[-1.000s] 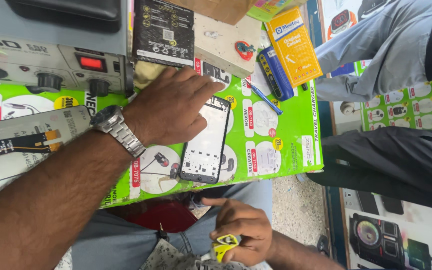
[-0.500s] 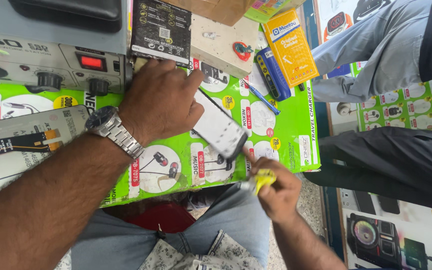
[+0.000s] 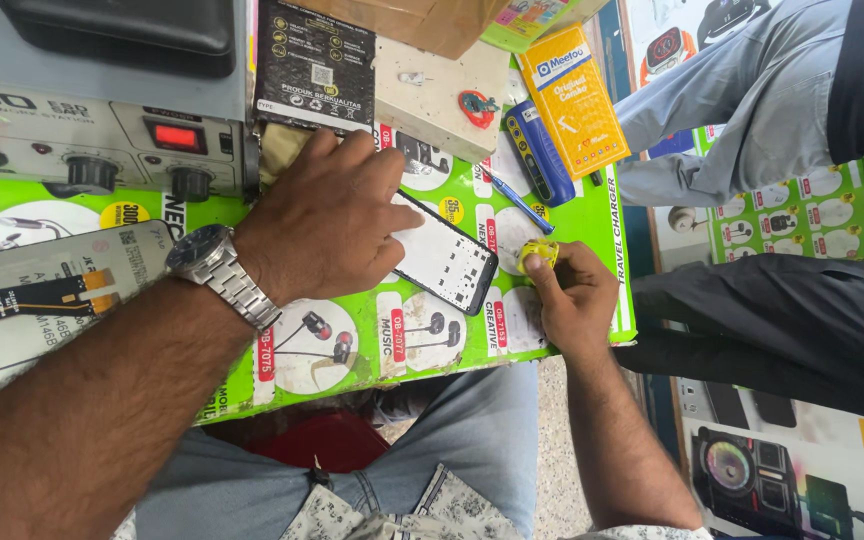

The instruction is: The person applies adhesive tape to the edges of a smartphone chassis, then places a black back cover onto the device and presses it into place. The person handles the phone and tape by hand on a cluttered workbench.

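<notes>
My left hand (image 3: 327,225), with a metal wristwatch (image 3: 217,268) on the wrist, presses down on the left end of an opened phone (image 3: 447,260) that lies tilted on the green printed board (image 3: 352,350). My right hand (image 3: 572,295) is shut on a small yellow tool (image 3: 537,252) and holds it just right of the phone's lower end. The phone's white inner face shows several small openings.
A grey bench station with knobs (image 3: 102,150) stands at the far left. A black box (image 3: 314,65), a white block (image 3: 437,95), a yellow box (image 3: 574,100) and a blue pen (image 3: 522,200) lie behind. Another person's legs (image 3: 752,110) are on the right.
My right hand rose from my lap with the yellow tool to the phone's right side. My left hand turned the phone from nearly upright to a diagonal.
</notes>
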